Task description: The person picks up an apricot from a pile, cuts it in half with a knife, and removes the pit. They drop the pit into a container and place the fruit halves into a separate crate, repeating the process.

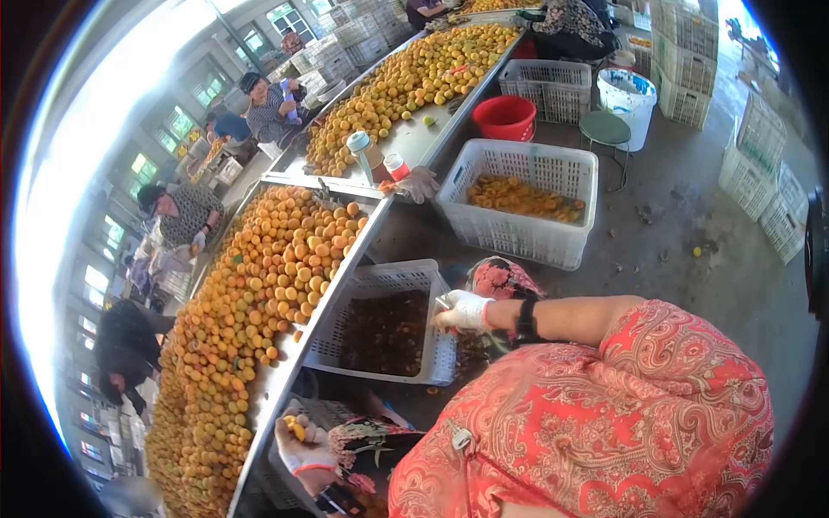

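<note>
Fingers (288, 447) of the left hand (311, 452) curl round an orange piece (296, 426), low beside the counter's edge. The gloved right hand (469, 311) is closed too, seemingly on a small metallic thing (444, 301), over the rim of the near crate (442, 347). That crate holds dark brown matter (380, 332), spread well below its rim; what it is made of cannot be told. Alongside, the counter (278, 380) bears a long, deep heap of fruit (259, 276), whole as far as can be seen, with bare metal only along the near edge. Judging by that heap, far more is uncut than opened. Beyond the near crate, the far crate (518, 158) has a low layer of orange pieces (524, 198), apparently split, well short of full. Farther off, the far counter (414, 147) carries another big heap (423, 73) behind a bottle (367, 155) and a cup (396, 166); its near end shows more bare metal. Across from it sits a person (269, 116).
</note>
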The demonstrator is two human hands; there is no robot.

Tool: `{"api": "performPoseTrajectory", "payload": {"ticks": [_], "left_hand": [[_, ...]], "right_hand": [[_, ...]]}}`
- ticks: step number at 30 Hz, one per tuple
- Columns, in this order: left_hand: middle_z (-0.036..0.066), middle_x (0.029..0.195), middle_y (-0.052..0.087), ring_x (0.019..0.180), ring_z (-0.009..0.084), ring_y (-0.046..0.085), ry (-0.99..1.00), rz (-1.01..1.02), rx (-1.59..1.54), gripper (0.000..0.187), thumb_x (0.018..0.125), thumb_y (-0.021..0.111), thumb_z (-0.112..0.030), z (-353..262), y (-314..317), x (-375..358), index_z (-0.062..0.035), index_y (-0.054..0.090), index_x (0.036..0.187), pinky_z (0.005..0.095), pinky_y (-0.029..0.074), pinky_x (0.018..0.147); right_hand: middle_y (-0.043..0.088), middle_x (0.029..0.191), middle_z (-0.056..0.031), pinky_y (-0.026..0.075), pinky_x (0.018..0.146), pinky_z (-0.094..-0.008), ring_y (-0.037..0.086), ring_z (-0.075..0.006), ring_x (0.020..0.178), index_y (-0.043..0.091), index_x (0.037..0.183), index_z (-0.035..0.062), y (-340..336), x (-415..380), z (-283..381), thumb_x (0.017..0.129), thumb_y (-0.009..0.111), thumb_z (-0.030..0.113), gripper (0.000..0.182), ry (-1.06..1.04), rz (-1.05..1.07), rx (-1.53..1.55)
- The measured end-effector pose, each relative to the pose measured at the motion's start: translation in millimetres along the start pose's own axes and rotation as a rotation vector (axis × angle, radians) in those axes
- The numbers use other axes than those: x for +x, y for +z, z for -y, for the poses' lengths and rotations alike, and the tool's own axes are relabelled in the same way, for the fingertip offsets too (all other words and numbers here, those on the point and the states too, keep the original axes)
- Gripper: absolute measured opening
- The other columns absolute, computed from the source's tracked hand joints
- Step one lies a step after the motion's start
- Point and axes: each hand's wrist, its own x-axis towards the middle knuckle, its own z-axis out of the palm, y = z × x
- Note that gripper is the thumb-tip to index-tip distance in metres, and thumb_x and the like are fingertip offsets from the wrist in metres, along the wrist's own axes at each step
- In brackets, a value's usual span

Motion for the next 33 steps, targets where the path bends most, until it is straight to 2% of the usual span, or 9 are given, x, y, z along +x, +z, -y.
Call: {"api": "performPoseTrajectory", "payload": {"ticks": [7, 9, 12, 14, 17, 18, 21, 27, 33], "left_hand": [[-0.002, 0.072, 0.054, 0.051, 0.0081, 0.042, 0.153, -0.182, 0.075, 0.013, 0.095, 0.061, -0.024, -34.0, -93.5, -5.1, -0.0115, 0.060, 0.094, 0.0221, 0.032, 0.045], [0.000, 0.073, 0.055, 0.056, 0.0104, 0.049, 0.132, -0.317, 0.105, 0.014, 0.095, 0.061, -0.024, -46.5, -104.3, -15.4, -0.0099, 0.061, 0.096, 0.0265, 0.044, 0.055], [0.007, 0.092, 0.061, 0.076, 0.0177, 0.061, 0.065, -0.424, 0.124, 0.022, 0.096, 0.061, -0.025, -67.2, -179.2, -6.9, -0.0070, 0.060, 0.108, 0.0342, 0.053, 0.073], [0.011, 0.120, 0.057, 0.104, 0.0283, 0.060, 0.078, -0.698, 0.199, 0.036, 0.096, 0.060, -0.029, -70.0, -201.2, 1.2, -0.0059, 0.055, 0.124, 0.0427, 0.052, 0.088], [0.005, 0.095, 0.056, 0.100, 0.0285, 0.058, 0.114, -0.805, 0.352, 0.023, 0.096, 0.060, -0.030, -88.9, -229.7, 14.4, -0.0081, 0.059, 0.104, 0.0416, 0.050, 0.084], [0.009, 0.132, 0.049, 0.112, 0.0317, 0.053, 0.147, -0.794, 0.388, 0.044, 0.095, 0.061, -0.034, -92.6, -216.9, 19.6, -0.0064, 0.052, 0.128, 0.0466, 0.046, 0.096], [0.006, 0.120, 0.059, 0.110, 0.0288, 0.057, 0.154, -0.361, 0.383, 0.030, 0.096, 0.061, -0.028, -123.2, -190.7, 48.8, -0.0071, 0.060, 0.118, 0.0434, 0.047, 0.091], [0.008, 0.108, 0.069, 0.093, 0.0200, 0.065, 0.168, -0.048, 0.661, 0.026, 0.097, 0.060, -0.020, -96.1, -9.0, 140.5, -0.0032, 0.065, 0.116, 0.0321, 0.051, 0.080], [0.007, 0.107, 0.070, 0.089, 0.0133, 0.064, 0.067, 0.144, 1.036, 0.029, 0.092, 0.060, -0.008, -15.4, 59.9, 248.7, -0.0016, 0.065, 0.119, 0.0252, 0.048, 0.071]], "right_hand": [[0.067, 0.071, -0.0063, 0.046, 0.052, -0.0295, 0.060, -0.0139, 0.056, 0.069, 0.088, 0.0020, 27.4, 16.9, 15.5, 0.085, 0.069, 0.020, 0.018, -0.035, 0.056, 0.098], [0.067, 0.073, -0.0063, 0.046, 0.053, -0.0299, 0.060, -0.0135, 0.057, 0.069, 0.088, 0.0021, 38.0, 23.0, 19.7, 0.085, 0.069, 0.020, 0.019, 0.073, 0.041, 0.059], [0.067, 0.072, -0.0059, 0.046, 0.053, -0.0303, 0.060, -0.0131, 0.057, 0.068, 0.090, 0.0010, 46.9, 38.6, 5.7, 0.088, 0.069, 0.022, 0.021, 0.098, 0.055, 0.033], [0.067, 0.072, -0.0060, 0.046, 0.054, -0.0302, 0.060, -0.0129, 0.057, 0.068, 0.090, 0.0010, 47.7, 43.2, 4.1, 0.088, 0.068, 0.022, 0.021, 0.107, 0.079, 0.037], [0.067, 0.072, -0.0061, 0.046, 0.054, -0.0299, 0.059, -0.0125, 0.057, 0.068, 0.089, 0.0013, 52.1, 56.6, 0.7, 0.089, 0.068, 0.022, 0.020, 0.089, 0.103, 0.042], [0.068, 0.072, -0.0061, 0.046, 0.054, -0.0296, 0.059, -0.0124, 0.057, 0.068, 0.088, 0.0016, 54.8, 61.0, -1.9, 0.089, 0.068, 0.022, 0.020, 0.072, 0.098, 0.046], [0.068, 0.072, -0.0056, 0.046, 0.054, -0.0291, 0.059, -0.0119, 0.056, 0.068, 0.085, 0.0018, 55.1, 62.9, 8.5, 0.089, 0.067, 0.023, 0.022, 0.158, 0.120, 0.033], [0.070, 0.075, -0.0039, 0.049, 0.061, -0.0299, 0.063, -0.0129, 0.065, 0.070, 0.085, 0.0062, 60.7, 82.0, -23.6, 0.092, 0.065, 0.033, 0.028, 0.137, 0.200, -0.096], [0.070, 0.074, -0.0063, 0.051, 0.070, -0.0326, 0.066, -0.0175, 0.071, 0.070, 0.083, 0.0082, 54.3, 86.6, -19.2, 0.091, 0.064, 0.042, 0.035, 0.120, 0.195, -0.332]]}}
